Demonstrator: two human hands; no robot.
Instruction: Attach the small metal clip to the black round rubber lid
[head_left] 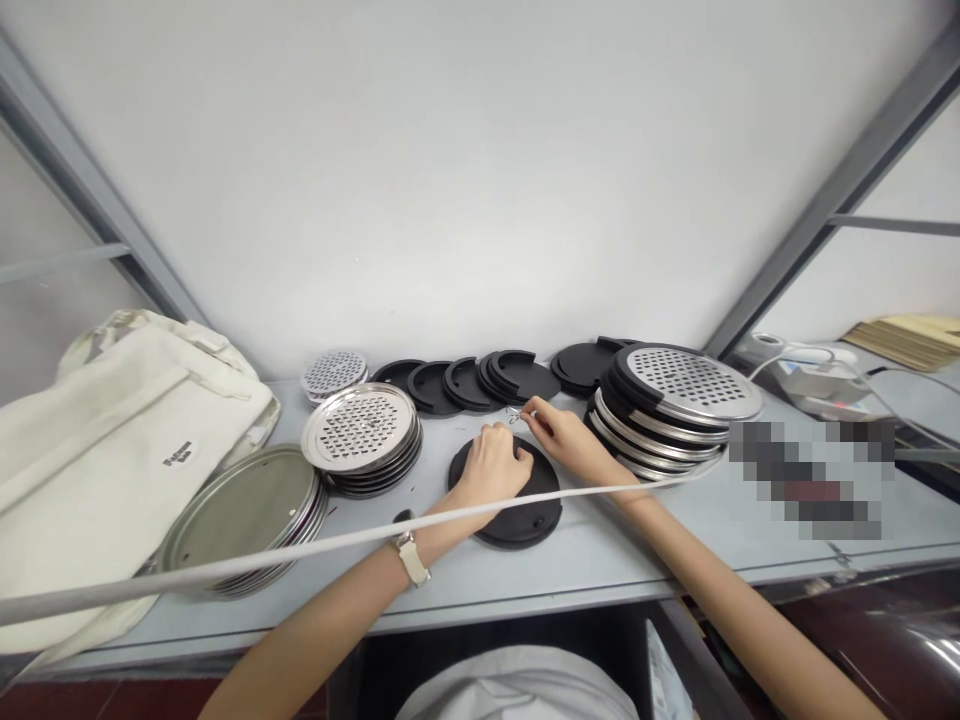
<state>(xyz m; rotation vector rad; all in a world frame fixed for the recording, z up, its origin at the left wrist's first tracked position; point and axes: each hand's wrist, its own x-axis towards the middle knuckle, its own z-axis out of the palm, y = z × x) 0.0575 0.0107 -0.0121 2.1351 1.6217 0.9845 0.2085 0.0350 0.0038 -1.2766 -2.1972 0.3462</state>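
In the middle of the bench lies a round black base (517, 522), with a shallow rim and a small hole near its front edge. My left hand (491, 465), wearing a watch (410, 556), is closed over its back left part; whatever the curled fingers hold is hidden. Beside it, my right hand (559, 432) pinches at a small shiny metal piece (514, 414) just beyond the base. More black discs (465, 384) with partly raised rims overlap in a row behind my hands.
Left are perforated metal discs (361, 428) stacked on others, olive-green discs (247, 505) and a cream cloth bag (112, 450). Right stands a tall stack of perforated discs with black rings (686, 385). A white cord (300, 550) crosses in front of my forearms.
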